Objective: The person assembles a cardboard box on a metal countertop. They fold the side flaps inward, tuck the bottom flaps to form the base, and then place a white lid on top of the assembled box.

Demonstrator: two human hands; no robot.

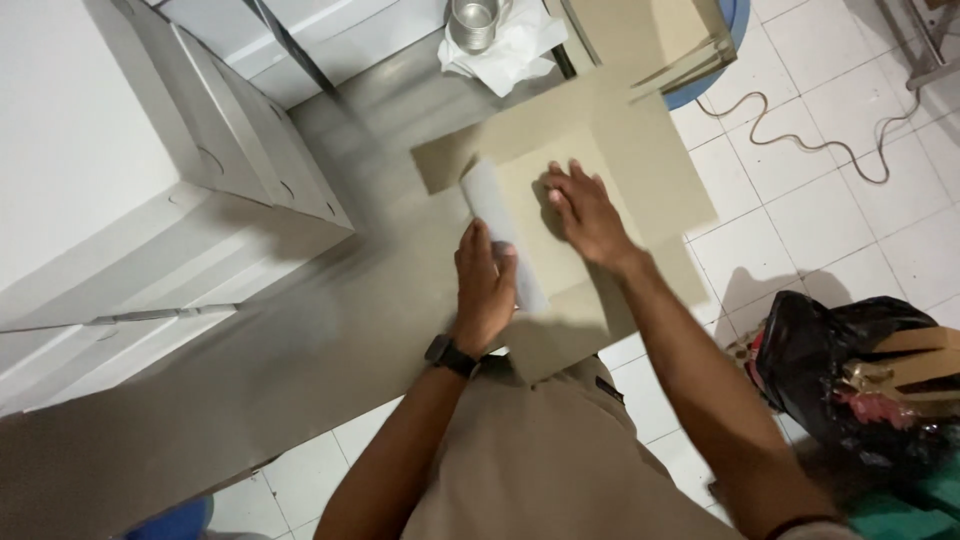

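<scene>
Person: standing at the table edge, looking down over a tan shirt, both arms reaching forward.
Left hand (485, 290): wearing a dark watch (450, 355) at the wrist, fingers curled and pressing on the folded white flap (503, 232) of the cardboard sheet; thumb hidden, so I cannot tell whether it is pinching the flap or only pushing it down.
Right hand (585, 212): lying flat with fingers spread, pressing down on the brown panel just beside the flap.
Cardboard sheet (650, 170): lying flat on the grey table (300, 350), brown side up, its right part hanging out over the tiled floor (840, 230).
Black bag (840, 370): sitting on the floor to the person's right, stuffed with scraps.
White boxes (120, 190): standing stacked on the left of the table, well apart from the hands.
Metal cup (474, 24): standing on a crumpled white tissue (510, 55) at the far end of the table, beyond the sheet.
Cable (800, 135): snaking over the floor tiles at far right.
</scene>
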